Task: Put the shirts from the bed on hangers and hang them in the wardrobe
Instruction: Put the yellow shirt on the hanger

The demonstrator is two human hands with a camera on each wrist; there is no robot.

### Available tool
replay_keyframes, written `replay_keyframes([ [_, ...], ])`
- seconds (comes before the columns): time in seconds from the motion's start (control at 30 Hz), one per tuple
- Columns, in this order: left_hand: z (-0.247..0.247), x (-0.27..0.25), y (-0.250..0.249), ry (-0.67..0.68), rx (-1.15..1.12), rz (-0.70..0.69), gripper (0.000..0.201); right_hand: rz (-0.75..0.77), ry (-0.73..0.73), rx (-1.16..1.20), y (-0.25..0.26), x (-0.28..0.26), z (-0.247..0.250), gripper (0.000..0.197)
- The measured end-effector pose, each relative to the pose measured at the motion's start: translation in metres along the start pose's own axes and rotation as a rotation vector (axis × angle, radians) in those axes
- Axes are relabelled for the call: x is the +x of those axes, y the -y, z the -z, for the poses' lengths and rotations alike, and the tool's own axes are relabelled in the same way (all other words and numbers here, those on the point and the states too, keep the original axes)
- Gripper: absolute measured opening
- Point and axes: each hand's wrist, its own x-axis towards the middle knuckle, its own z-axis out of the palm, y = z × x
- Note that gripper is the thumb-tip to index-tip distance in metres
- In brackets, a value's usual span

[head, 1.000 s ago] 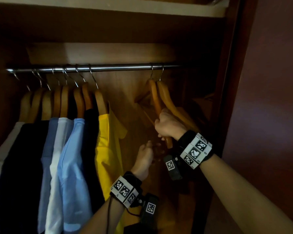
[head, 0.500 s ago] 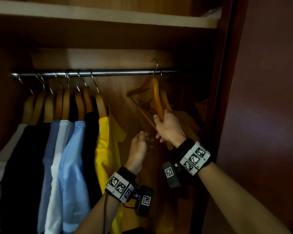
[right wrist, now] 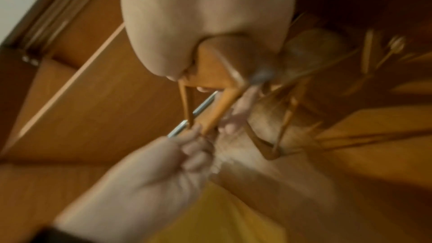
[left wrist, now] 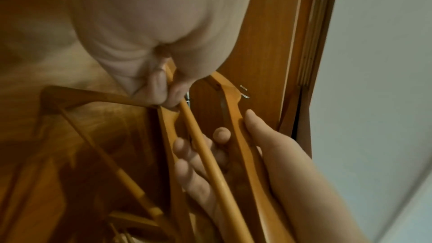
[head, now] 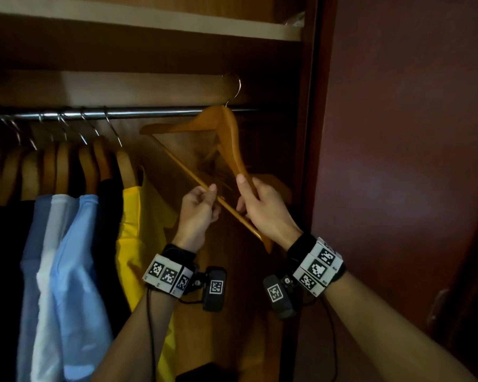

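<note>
A bare wooden hanger (head: 230, 139) is held tilted in the wardrobe's right part, its metal hook (head: 236, 86) above the rail (head: 149, 113). My right hand (head: 246, 194) grips the hanger's near arm, fingers curled round it. My left hand (head: 209, 195) pinches the hanger's lower bar (left wrist: 198, 136) just left of the right hand. In the left wrist view the left fingers (left wrist: 161, 88) close on that bar, and the right hand's fingers (left wrist: 268, 145) wrap the arm. Several shirts hang on the left, the nearest a yellow shirt (head: 138, 230) beside a light blue shirt (head: 75, 244).
A second bare wooden hanger (left wrist: 93, 97) shows dimly behind the held one. A shelf (head: 149, 20) runs above the rail. The dark wardrobe door (head: 398, 161) stands close on the right. Wooden back panel (head: 185, 150) shows between the yellow shirt and the wardrobe side.
The right hand has lifted the hanger off the rail, so its hook now stands above it. The left hand rose and took hold of the hanger's lower bar.
</note>
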Motion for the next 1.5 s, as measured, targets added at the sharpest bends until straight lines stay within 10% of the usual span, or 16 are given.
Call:
replay_keyframes([
  [0.47,-0.024,-0.075,0.019,0.014,0.331,0.021,0.019,0.109,-0.075,0.560,0.011,-0.009,0.026,0.023],
  [0.63,-0.010,-0.089,0.014,-0.518,0.646,-0.237,0.066,0.048,-0.066,0.565,-0.008,-0.035,0.022,0.044],
  [0.77,-0.004,-0.111,-0.008,-0.657,1.041,-0.530,0.100,0.065,-0.028,0.525,-0.013,-0.059,0.023,0.056],
  [1.03,0.013,-0.148,-0.014,-0.052,1.315,-0.611,0.022,0.099,-0.053,0.300,-0.016,-0.128,0.032,0.048],
  [1.13,0.005,-0.166,0.006,0.188,1.304,-0.464,0.021,0.038,-0.085,0.167,-0.022,-0.165,0.046,0.035],
  [1.27,-0.024,-0.192,0.040,0.456,1.167,-0.320,0.021,-0.095,-0.140,0.028,-0.040,-0.223,0.069,0.064],
  [1.5,-0.126,-0.294,0.070,0.768,1.063,-0.331,0.029,-0.358,-0.494,-0.128,-0.060,-0.367,0.129,0.065],
])
